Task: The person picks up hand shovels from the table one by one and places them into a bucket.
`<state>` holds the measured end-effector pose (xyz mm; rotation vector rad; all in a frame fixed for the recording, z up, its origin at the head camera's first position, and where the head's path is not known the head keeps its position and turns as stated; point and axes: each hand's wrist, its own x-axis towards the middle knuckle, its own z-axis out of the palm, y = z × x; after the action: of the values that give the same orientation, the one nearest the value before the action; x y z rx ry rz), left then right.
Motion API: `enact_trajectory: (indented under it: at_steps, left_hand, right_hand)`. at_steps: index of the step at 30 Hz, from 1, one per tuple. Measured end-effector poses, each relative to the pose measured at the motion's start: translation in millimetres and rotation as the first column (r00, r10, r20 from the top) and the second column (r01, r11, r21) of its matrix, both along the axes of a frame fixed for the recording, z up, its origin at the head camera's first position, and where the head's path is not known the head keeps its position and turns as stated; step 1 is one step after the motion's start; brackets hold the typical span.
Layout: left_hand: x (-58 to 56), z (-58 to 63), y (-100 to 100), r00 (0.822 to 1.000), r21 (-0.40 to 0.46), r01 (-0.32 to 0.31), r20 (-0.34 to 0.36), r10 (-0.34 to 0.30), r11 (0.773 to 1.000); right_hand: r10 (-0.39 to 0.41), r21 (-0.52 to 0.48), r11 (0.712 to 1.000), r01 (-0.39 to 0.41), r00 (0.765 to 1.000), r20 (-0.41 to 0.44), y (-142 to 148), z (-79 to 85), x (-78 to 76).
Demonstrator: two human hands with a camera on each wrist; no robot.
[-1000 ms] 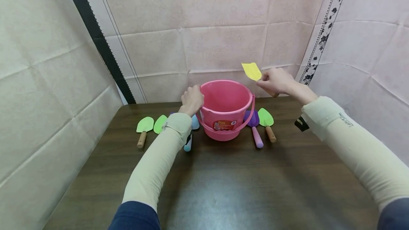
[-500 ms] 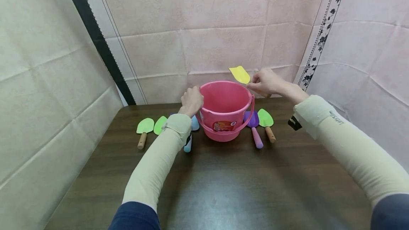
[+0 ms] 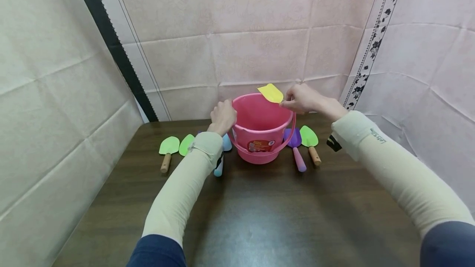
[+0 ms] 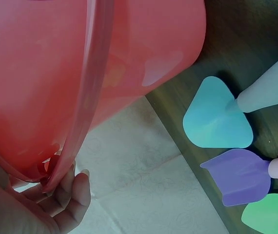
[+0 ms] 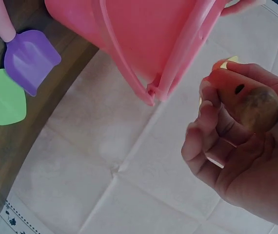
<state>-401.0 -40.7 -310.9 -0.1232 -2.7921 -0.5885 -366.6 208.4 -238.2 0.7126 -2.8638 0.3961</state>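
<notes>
A pink bucket [image 3: 246,136] stands upright on the dark wooden table [image 3: 252,205], its handle hanging down in front. My left hand [image 3: 224,115] grips the bucket's left rim; in the left wrist view its fingers [image 4: 80,192] curl around the edge near the handle joint. In my right hand [image 3: 305,99] is a small toy shovel with a yellow blade [image 3: 271,93], held over the bucket's right back rim, blade pointing left. The right wrist view shows the rounded end of its handle [image 5: 263,109] within my curled fingers, with most of the blade hidden.
Right of the bucket lie a purple shovel [image 3: 295,138] and a green shovel [image 3: 309,136]. On the left are green shovels [image 3: 168,145] and a blue shovel [image 3: 226,143], partly covered by my left arm. Pale cloth [image 3: 259,52] hangs behind the table.
My right hand has moved left and slightly down, bringing the yellow shovel from beside the bucket to over its rim. The left hand and bucket have stayed put.
</notes>
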Motion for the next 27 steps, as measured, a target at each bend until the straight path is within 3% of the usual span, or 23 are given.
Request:
enact_trajectory:
  at_steps: [10, 27]
  left_hand:
    - [2.3, 0.7, -0.8, 1.0, -0.007, 0.002, -0.008, -0.002, 1.0]
    - [3.4, 0.9, 0.2, 1.0, -0.001, 0.005, 0.004, -0.005, 1.0]
  right_hand:
    - [0.066, 0.04, 0.997, -0.065, 0.998, -0.005, -13.3, -3.1, -0.8]
    - [0.009, 0.163, 0.986, -0.022, 0.997, 0.079, -36.0, -9.0, -8.3]
